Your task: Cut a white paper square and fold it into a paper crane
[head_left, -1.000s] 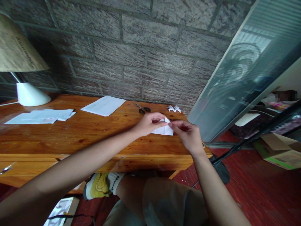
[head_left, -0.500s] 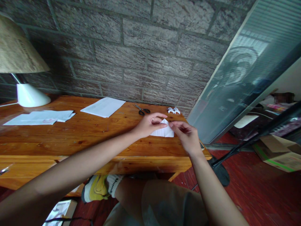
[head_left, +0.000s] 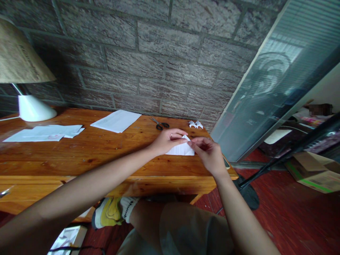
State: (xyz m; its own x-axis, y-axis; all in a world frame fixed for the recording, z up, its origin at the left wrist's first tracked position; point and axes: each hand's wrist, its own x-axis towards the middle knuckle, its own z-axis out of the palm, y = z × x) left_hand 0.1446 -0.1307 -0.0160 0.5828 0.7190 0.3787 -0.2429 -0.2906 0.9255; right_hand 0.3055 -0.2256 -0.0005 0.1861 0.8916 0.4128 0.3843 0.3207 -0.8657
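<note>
A small folded sheet of white paper (head_left: pixel 183 150) with a pointed top lies at the right part of the wooden desk (head_left: pixel 106 156). My left hand (head_left: pixel 170 141) grips its left side, thumb across the front and fingers curled behind. At the right side my right hand (head_left: pixel 208 152) pinches the paper near the peak between thumb and fingers. Just behind my left hand rest black-handled scissors (head_left: pixel 160 125). Two small folded paper pieces (head_left: pixel 196 124) stand near the wall. My hands hide part of the folded sheet.
A stack of white paper (head_left: pixel 117 121) and some paper strips (head_left: pixel 44 133) lie on the left half of the desk, near a lamp (head_left: pixel 35 108). A phone (head_left: pixel 226 163) sits at the right edge, partly behind my wrist. A cardboard box (head_left: pixel 315 171) stands on the floor.
My right fingers drew slightly away from the paper's peak, then came back to it. The folded paper has shifted a little left and toward me.
</note>
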